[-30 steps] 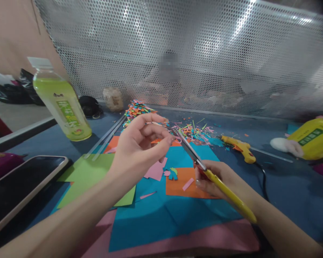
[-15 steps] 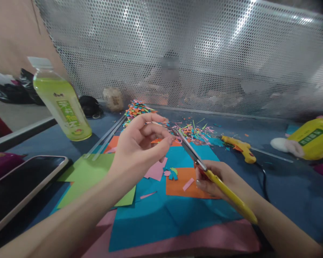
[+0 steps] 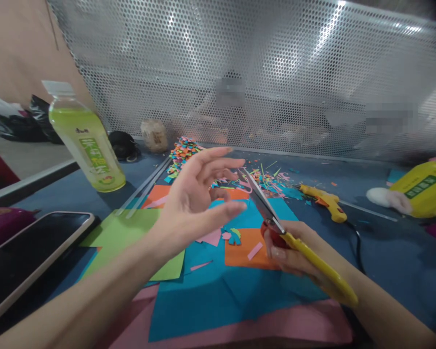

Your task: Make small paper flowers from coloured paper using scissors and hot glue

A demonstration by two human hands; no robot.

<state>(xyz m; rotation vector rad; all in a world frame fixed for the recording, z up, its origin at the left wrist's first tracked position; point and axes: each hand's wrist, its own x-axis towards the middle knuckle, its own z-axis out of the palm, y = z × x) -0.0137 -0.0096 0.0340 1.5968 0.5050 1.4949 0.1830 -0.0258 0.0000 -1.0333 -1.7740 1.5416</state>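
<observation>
My right hand (image 3: 294, 247) grips yellow-handled scissors (image 3: 272, 218), their blades pointing up and to the left. Close to the blade tips, a thin curved pink paper strip (image 3: 244, 186) shows; I cannot tell whether it hangs free or touches the blades. To the left of the scissors my left hand (image 3: 203, 189) is spread, thumb and fingers apart, with nothing between them. Below both hands lie blue paper (image 3: 218, 300), a green sheet (image 3: 127, 242) and an orange piece (image 3: 240, 254). On these rest small blue, green and pink cutouts (image 3: 233, 236).
A green drink bottle (image 3: 90, 145) and a phone (image 3: 39, 252) are on the left. Behind the hands are a mound of paper bits (image 3: 183, 150) and loose scraps (image 3: 272, 179). A yellow glue gun (image 3: 325, 201) and a yellow package (image 3: 427, 186) lie right. A perforated metal panel (image 3: 276, 63) rises behind.
My left hand's fingers have opened out from a near pinch, and the hand has shifted slightly right. The pink strip now shows by the blade tips. The scissors stay in my right hand.
</observation>
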